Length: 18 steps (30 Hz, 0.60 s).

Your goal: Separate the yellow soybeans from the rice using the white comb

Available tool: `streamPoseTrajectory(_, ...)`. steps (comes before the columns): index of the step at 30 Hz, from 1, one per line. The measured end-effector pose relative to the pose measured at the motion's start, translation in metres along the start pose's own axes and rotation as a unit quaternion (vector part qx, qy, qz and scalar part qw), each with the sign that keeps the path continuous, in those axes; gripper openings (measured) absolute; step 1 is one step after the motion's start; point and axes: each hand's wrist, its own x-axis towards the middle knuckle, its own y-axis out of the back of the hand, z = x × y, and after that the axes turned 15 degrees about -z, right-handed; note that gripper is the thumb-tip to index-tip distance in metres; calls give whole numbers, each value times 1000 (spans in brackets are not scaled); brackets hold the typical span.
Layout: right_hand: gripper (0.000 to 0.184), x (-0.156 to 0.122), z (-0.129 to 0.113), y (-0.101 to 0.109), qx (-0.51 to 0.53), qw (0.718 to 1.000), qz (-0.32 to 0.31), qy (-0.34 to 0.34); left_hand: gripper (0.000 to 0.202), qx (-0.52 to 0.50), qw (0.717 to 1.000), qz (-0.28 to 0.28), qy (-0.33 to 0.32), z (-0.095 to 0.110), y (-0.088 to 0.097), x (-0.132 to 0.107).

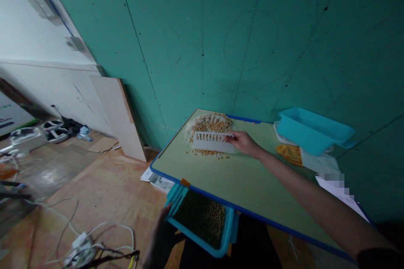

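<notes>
My right hand (243, 142) grips the end of a white plastic scraper (213, 147) with a row of slots along its top. The scraper stands on its edge on the pale green tabletop (195, 176), against a heap of tan beans (214, 122) mixed with white grains. Some beans lie on the near side of the scraper. Below the table's front edge, my left hand (166, 227) holds a blue plastic tub (216, 252) by its left end. Inside the tub are dark green small grains (192, 208) and more tan beans (217, 218).
At the table's right end stand a larger turquoise basin (312, 130), a yellow-brown glove or cloth (288, 154) and a white sheet (322, 162). A green wall (176, 42) rises behind the table. Cables and a power strip (82, 246) lie on the floor at left.
</notes>
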Motion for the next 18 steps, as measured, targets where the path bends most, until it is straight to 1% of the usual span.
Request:
streamPoseTrajectory(3, 56, 0, -1, -1, 3, 1000, -2, -6, 42, 2, 1000, -2, -2, 2, -3, -1)
streamPoseTrajectory(6, 60, 1, -1, -4, 8, 1000, 0, -6, 41, 3, 1000, -7, -2, 4, -6, -3)
streamPoseTrajectory(12, 66, 2, -3, -11, 38, 999, -19, -7, 51, -1, 1000, -20, 13, 13, -9, -10)
streamPoseTrajectory(18, 67, 0, -12, -15, 58, 998, -30, -5, 42, -13, 999, -45, 11, 23, -13, -16)
